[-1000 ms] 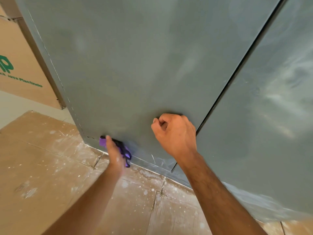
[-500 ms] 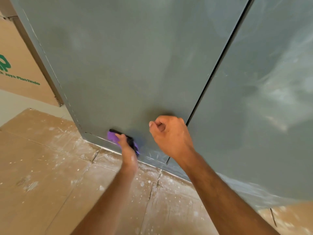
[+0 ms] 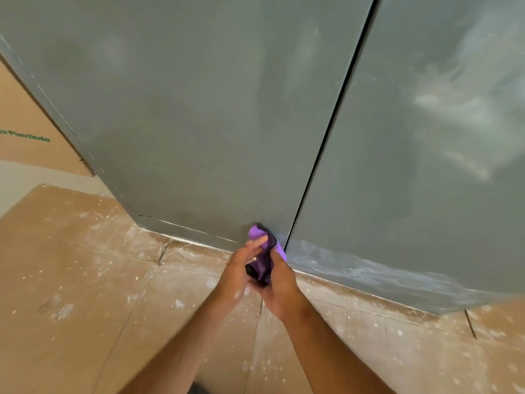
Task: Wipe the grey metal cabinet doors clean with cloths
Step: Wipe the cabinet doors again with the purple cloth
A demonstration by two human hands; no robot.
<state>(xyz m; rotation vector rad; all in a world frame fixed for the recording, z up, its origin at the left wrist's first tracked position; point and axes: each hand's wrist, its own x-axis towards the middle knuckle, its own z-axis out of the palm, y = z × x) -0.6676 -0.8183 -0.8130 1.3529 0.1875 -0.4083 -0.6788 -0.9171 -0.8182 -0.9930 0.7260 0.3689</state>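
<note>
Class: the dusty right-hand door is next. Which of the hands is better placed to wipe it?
Probably the right hand: it grips the purple cloth beside the seam, nearest the smeared grey metal right door. The left hand sits farther left.

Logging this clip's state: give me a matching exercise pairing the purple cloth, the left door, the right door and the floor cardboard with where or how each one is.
Things:
1. purple cloth
2. left cabinet door
3. right cabinet door
4. floor cardboard

States:
A. pale dusty smears on its upper part
B. speckled with white flecks
C. held between the left hand and right hand at the foot of the door seam
D. fairly even grey, with only faint haze

Pairs: 1-C, 2-D, 3-A, 4-B
</note>
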